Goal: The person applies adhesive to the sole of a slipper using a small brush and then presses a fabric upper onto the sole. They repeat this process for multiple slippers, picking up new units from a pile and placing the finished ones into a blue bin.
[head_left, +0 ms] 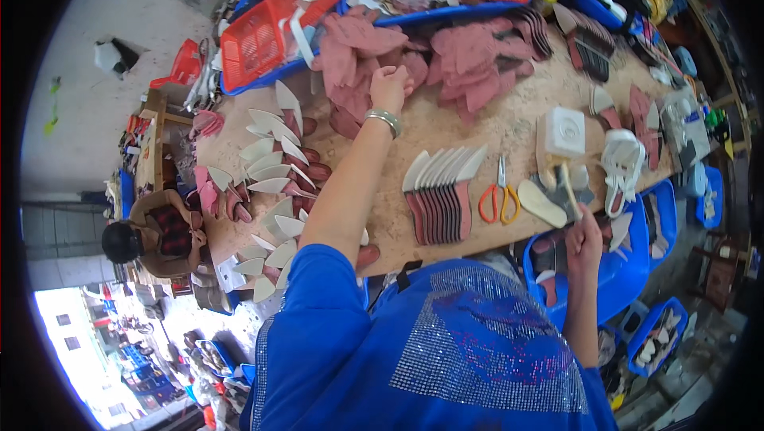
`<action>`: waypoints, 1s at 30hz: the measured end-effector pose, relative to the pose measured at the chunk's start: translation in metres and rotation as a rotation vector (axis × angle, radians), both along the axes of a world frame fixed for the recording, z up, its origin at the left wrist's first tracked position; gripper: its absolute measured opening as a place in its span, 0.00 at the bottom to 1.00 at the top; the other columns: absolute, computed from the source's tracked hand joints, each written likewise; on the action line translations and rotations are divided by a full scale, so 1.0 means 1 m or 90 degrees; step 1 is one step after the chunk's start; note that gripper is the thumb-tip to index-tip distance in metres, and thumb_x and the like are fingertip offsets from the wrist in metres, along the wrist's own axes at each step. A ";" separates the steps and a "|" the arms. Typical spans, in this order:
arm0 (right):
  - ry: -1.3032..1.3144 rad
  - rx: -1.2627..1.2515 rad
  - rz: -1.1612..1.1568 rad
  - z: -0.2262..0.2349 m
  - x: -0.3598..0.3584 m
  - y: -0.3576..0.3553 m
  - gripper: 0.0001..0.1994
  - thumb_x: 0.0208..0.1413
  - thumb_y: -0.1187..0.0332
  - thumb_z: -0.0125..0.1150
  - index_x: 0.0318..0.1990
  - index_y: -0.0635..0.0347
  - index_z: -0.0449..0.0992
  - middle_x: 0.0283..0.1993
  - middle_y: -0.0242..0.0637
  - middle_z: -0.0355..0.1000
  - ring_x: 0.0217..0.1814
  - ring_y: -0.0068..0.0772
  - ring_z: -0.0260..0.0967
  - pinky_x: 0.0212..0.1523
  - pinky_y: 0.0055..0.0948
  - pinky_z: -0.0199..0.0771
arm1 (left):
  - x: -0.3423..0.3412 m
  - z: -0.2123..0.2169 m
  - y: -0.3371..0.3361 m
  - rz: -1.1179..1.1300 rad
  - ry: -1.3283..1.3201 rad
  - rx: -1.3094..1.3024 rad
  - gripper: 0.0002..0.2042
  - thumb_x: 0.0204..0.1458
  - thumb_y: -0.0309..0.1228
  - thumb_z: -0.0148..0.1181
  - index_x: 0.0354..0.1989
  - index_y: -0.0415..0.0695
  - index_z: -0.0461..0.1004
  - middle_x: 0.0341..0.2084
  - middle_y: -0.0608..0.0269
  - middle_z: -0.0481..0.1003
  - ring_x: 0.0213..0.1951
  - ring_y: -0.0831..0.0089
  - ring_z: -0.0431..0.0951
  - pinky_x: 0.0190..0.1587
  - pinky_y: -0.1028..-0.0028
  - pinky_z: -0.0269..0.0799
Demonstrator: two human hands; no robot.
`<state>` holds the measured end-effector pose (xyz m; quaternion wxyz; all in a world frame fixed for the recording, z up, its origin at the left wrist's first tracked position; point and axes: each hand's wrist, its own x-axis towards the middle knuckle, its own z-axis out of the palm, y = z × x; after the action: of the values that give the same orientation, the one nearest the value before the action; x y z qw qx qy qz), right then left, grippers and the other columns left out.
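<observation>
"Across the tan table (497,138) — the hands?"
"I see the left hand (391,85) curled by pink pieces (354,41), its hold unclear; the right hand (585,234) grips a brush (570,194) near a blue bin (614,284)."

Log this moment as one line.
left hand: at pink pieces | right hand: holding brush | scissors: on table

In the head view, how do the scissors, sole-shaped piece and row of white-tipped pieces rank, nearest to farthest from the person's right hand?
1. Sole-shaped piece, left of the right hand.
2. Scissors, left of that piece.
3. Row of white-tipped pieces, left of the scissors.
</observation>
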<state>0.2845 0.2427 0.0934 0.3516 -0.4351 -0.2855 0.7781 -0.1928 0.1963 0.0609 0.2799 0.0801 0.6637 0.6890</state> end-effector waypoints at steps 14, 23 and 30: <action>0.428 -0.178 -0.024 -0.017 0.028 -0.025 0.20 0.64 0.57 0.43 0.58 0.58 0.59 0.26 0.28 0.58 0.19 0.16 0.50 0.19 0.17 0.52 | 0.175 -0.067 0.007 -0.542 0.668 -0.502 0.11 0.49 0.34 0.58 0.41 0.45 0.75 0.35 0.51 0.70 0.42 0.54 0.72 0.43 0.59 0.68; -0.071 0.002 0.020 -0.036 0.066 -0.011 0.16 0.60 0.67 0.49 0.53 0.63 0.68 0.26 0.27 0.66 0.16 0.13 0.52 0.15 0.14 0.50 | 0.193 -0.067 0.019 -0.517 0.596 -0.434 0.09 0.50 0.33 0.59 0.38 0.44 0.74 0.35 0.55 0.71 0.40 0.59 0.74 0.41 0.62 0.70; -0.389 0.196 0.124 -0.061 0.071 0.035 0.13 0.58 0.64 0.54 0.47 0.59 0.76 0.22 0.27 0.67 0.19 0.15 0.61 0.19 0.17 0.59 | 0.208 0.015 -0.025 -0.618 0.023 -0.083 0.10 0.52 0.27 0.57 0.41 0.43 0.69 0.40 0.63 0.72 0.43 0.77 0.73 0.45 0.76 0.69</action>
<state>0.3559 0.2774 0.0328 0.2352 -0.5605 -0.5315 0.5899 0.0156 0.1709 0.0760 0.5617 0.3746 0.5960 0.4347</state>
